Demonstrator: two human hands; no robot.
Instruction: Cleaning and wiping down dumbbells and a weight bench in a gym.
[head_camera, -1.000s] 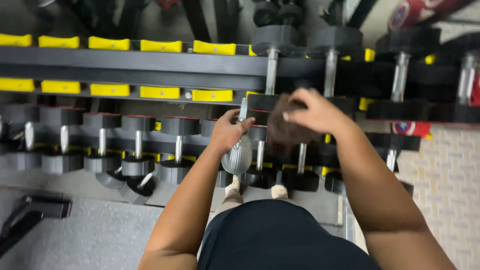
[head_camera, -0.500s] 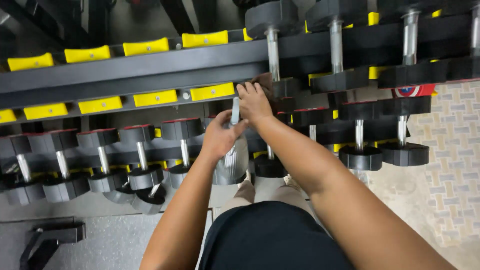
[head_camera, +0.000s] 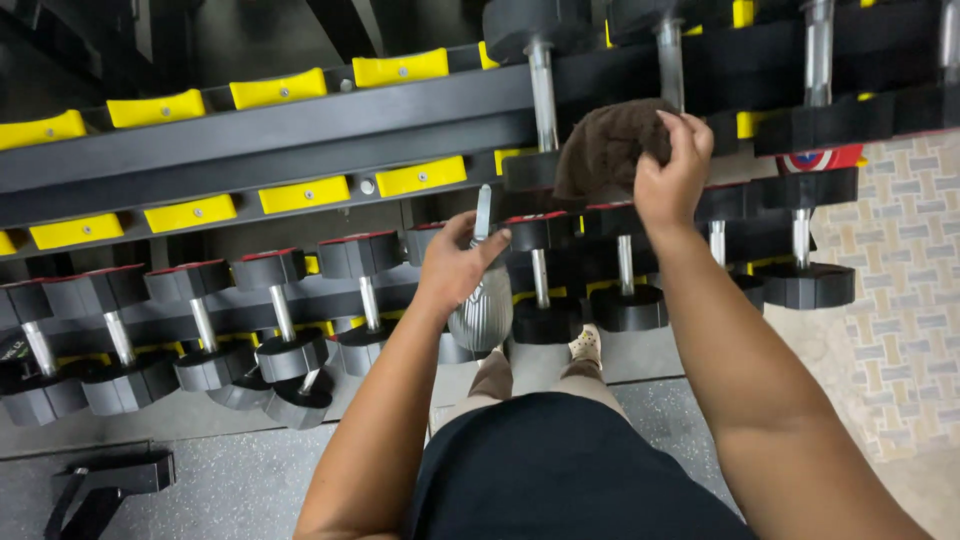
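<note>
Brown cloth (head_camera: 608, 145) bunched in right hand (head_camera: 672, 180), fingers pinching it against a dumbbell (head_camera: 540, 110) on the upper rack (head_camera: 300, 130); grey ribbed bottle (head_camera: 481, 310), seemingly a sprayer, gripped by left hand (head_camera: 455, 265) below.

The right hand (head_camera: 672, 175) has shifted right along the upper rack, from beside one dumbbell handle (head_camera: 541, 95) to the next, and the brown cloth (head_camera: 607, 145), earlier mostly hidden, now spreads open, apparently against a dumbbell's black head. The left hand (head_camera: 455, 262) sits slightly lower.
</note>
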